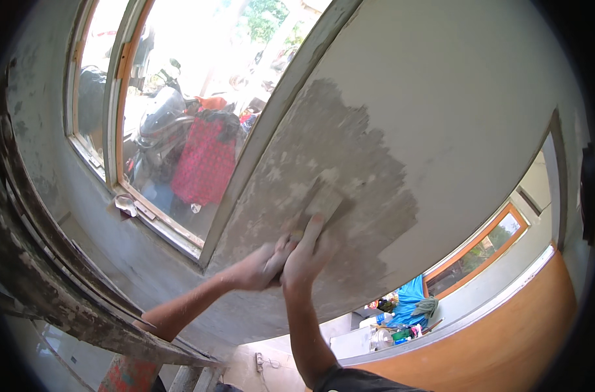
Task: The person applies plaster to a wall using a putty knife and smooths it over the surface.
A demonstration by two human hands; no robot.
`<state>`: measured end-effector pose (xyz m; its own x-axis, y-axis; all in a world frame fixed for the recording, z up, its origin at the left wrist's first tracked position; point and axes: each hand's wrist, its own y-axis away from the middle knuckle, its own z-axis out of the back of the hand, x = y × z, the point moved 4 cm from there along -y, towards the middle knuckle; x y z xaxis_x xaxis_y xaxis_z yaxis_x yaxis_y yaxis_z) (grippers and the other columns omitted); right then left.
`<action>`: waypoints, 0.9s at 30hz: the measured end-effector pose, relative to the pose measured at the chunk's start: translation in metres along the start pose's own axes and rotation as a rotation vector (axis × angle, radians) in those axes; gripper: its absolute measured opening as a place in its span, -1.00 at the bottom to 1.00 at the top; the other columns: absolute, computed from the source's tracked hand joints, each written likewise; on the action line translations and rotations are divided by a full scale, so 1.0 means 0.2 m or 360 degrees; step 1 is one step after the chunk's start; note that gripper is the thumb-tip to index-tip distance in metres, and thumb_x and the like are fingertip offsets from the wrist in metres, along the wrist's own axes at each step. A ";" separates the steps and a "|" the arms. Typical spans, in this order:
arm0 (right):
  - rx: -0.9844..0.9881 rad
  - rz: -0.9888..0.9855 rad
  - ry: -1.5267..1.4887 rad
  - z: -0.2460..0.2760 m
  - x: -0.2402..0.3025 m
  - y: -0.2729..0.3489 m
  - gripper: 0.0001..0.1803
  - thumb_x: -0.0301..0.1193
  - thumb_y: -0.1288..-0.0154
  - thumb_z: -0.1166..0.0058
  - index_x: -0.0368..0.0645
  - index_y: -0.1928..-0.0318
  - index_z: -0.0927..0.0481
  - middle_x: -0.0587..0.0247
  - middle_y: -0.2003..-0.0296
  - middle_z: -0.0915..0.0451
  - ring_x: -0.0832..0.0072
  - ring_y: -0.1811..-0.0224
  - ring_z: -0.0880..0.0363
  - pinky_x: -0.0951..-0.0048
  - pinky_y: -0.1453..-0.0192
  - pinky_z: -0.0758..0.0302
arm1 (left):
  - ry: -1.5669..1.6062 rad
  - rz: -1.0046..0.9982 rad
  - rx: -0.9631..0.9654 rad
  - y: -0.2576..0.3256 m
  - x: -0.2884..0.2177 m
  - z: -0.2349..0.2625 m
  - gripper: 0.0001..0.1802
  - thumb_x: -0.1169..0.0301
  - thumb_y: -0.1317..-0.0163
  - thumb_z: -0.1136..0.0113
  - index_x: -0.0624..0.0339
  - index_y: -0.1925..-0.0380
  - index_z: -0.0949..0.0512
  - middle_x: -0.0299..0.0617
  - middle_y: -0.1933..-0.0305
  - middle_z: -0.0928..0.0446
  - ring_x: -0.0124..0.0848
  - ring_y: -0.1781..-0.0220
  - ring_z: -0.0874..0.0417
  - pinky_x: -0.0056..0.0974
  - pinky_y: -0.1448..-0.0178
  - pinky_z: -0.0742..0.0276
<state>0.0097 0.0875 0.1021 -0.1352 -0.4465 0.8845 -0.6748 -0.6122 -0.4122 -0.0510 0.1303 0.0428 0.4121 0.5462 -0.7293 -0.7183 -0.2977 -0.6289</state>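
Both my hands are close together in front of a grey plastered wall [350,137]. My right hand [305,260] is closed around a putty knife, its thumb lying along the pale, broad blade [327,201]. The blade is blurred and is at the wall's rough, darker patch [284,170]; whether it touches cannot be told. My left hand [257,266] is closed right beside the right one, near the handle. The right hand partly covers its fingers, so what they grip is unclear. Pale dust or paste coats both hands. A smoother, lighter coat covers the wall above and right of the patch.
A wood-framed window [118,130] is at the left, with a motorbike [163,121] and red cloth [206,160] beyond it. A worn curved ladder or scaffold frame [69,304] crosses the lower left. A blue plastic bag [408,300] and bottles lie lower right, by an orange panel [493,326].
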 end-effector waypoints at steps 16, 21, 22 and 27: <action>0.0526 -0.0463 0.0400 0.34 -0.35 0.49 -0.54 -0.24 -0.41 0.17 -0.22 0.62 -0.46 0.34 0.77 -0.43 0.59 0.77 -0.37 0.49 0.65 -0.28 | 0.0696 0.1134 0.0128 0.69 0.20 0.05 -0.66 0.17 -0.34 0.05 0.28 0.28 -0.43 -0.13 0.44 -0.55 -0.56 0.69 -0.38 -0.45 0.62 -0.33; 0.0669 -0.1713 0.0338 0.79 -0.46 1.09 -0.59 -0.18 -0.42 0.21 -0.21 0.43 -0.52 0.27 0.67 -0.49 0.55 0.72 -0.41 0.50 0.63 -0.34 | 0.0701 0.1357 -0.2141 1.87 0.37 -0.03 -0.74 0.20 -0.31 0.09 0.16 0.23 -0.36 -0.23 0.52 -0.46 -0.52 0.66 -0.36 -0.42 0.57 -0.31; 0.0584 -0.1885 0.0282 0.86 -0.42 1.15 -0.60 -0.18 -0.41 0.21 -0.20 0.43 -0.52 0.26 0.66 -0.49 0.54 0.71 -0.42 0.49 0.63 -0.34 | 0.0744 0.1569 -0.2542 2.09 0.36 -0.18 -0.78 0.19 -0.28 0.12 0.10 0.32 -0.35 -0.28 0.57 -0.39 -0.52 0.69 -0.31 -0.40 0.62 -0.24; 0.0044 -0.2183 0.0081 1.15 -0.40 1.30 -0.62 -0.18 -0.40 0.19 -0.19 0.40 -0.52 0.24 0.62 -0.51 0.52 0.67 -0.45 0.47 0.61 -0.37 | 0.0410 0.2373 -0.2942 2.24 0.04 -0.45 -0.76 0.17 -0.23 0.16 -0.04 0.57 -0.27 -0.40 0.72 -0.21 -0.57 0.77 -0.15 -0.43 0.72 -0.04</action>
<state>0.0112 -0.1861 -0.1267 0.5958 0.5455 0.5895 -0.2734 -0.5524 0.7875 -0.3183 -0.0684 -0.2687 0.4329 -0.6287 -0.6460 0.5055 -0.4241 0.7514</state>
